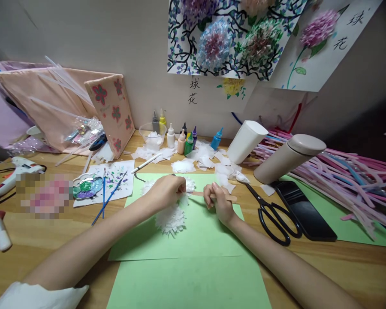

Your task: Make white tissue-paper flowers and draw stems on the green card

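Note:
My right hand (220, 201) is closed around a flat wooden craft stick (232, 198) whose left end points at my other hand. My left hand (170, 193) is closed in a pinch at that end; a bit of white shows by its fingertips, but I cannot make out what it holds. Below the left hand, a fluffy white paper flower (170, 219) lies on the light green paper (209, 240). More white frilled paper (189, 184) shows behind the left hand, partly covered by it.
Black scissors (273, 214) and a phone (304, 210) lie on the right. Behind are a white cup (247, 141), a beige bottle (289, 159), paint bottles (189, 143) and tissue scraps (183, 166). Brushes (111, 198) and a glue gun (14, 174) are left.

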Available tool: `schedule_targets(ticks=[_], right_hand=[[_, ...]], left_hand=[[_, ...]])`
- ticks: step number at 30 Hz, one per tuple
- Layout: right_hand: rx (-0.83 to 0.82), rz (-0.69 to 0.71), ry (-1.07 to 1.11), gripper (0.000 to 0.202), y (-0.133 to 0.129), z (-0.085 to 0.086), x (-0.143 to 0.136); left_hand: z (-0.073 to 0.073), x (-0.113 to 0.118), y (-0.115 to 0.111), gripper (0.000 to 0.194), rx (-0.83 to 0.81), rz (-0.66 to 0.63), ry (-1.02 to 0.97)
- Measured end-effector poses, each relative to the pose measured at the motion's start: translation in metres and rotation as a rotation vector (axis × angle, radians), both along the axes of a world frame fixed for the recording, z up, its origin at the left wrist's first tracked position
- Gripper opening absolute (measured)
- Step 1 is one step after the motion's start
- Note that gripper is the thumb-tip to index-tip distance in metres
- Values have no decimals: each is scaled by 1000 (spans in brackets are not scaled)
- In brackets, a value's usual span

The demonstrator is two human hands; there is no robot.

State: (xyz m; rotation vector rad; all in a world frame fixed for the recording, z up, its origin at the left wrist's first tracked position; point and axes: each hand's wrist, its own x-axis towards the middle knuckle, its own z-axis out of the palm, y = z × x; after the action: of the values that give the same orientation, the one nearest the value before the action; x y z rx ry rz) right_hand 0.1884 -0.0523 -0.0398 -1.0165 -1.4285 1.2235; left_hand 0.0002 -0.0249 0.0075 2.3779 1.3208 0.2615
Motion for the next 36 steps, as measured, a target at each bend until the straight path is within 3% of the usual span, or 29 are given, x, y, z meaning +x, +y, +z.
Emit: schedule_targets(ticks=[14,20,27,36], right_hand=[[293,150,-334,50,-9,5,-4],[279,166,-342,47,-7,4,-4],[226,157,-324,49,-7,5,-6],[68,146,-239,47,-4,0,-8]], left_hand=[[0,-3,1,17,44,-9,-11],[3,-4,3,13,51,3,-9],[15,-18,19,17,119,138,6],[-9,-28,34,23,54,104,-61]])
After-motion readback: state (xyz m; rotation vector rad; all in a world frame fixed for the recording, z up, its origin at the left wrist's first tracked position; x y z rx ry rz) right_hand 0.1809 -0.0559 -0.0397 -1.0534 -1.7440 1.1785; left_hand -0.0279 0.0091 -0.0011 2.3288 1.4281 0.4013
